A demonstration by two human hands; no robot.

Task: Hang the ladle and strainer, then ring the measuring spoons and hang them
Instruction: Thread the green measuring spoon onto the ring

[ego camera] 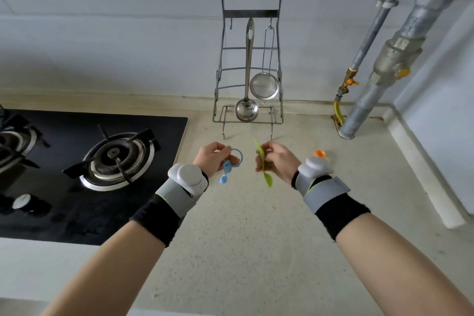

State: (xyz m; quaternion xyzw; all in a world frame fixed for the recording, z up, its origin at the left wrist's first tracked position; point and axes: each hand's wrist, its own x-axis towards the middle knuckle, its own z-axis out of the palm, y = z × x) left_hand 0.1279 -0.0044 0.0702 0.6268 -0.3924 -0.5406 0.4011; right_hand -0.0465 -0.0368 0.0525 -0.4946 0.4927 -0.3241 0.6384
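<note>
Speckled countertop (243,238), left hand (211,159) pinching blue ring (237,159) (spoon attached), right hand (278,160) gripping green spoon (264,164)

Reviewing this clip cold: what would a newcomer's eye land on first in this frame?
Most likely the two raised hands at centre: the left hand pinches a blue ring with a blue measuring spoon dangling from it, and the right hand holds a green measuring spoon beside it. Behind them, against the wall, a wire rack already carries the ladle and strainer. A black gas hob fills the left.
</note>
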